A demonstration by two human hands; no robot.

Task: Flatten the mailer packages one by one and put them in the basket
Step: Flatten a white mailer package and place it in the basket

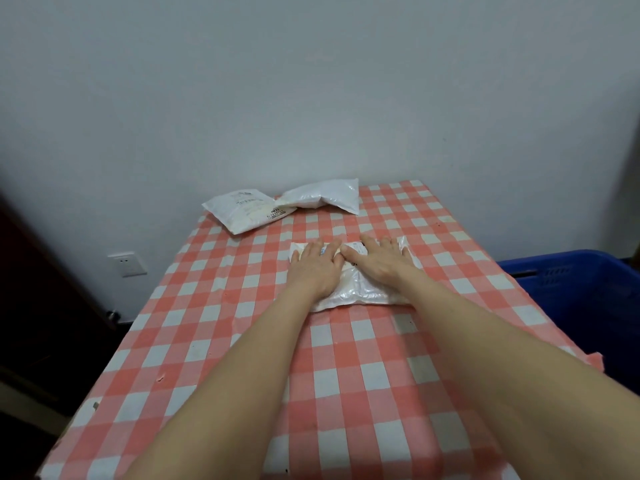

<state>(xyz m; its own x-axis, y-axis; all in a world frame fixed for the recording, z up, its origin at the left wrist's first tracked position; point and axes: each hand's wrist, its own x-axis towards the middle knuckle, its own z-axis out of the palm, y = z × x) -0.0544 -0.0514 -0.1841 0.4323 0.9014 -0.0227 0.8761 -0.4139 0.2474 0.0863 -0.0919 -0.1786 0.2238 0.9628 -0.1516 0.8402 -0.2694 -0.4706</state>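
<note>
Pressing mailer (360,289) under left hand (313,265), right hand (379,259), palms flat

A plain pale grey wall (311,81) is rising behind a bench (194,323) wearing a red-and-white checked cloth (346,375), a white wall socket (126,264) sitting low at left, a dark brown panel (41,306) standing beside it.
</note>
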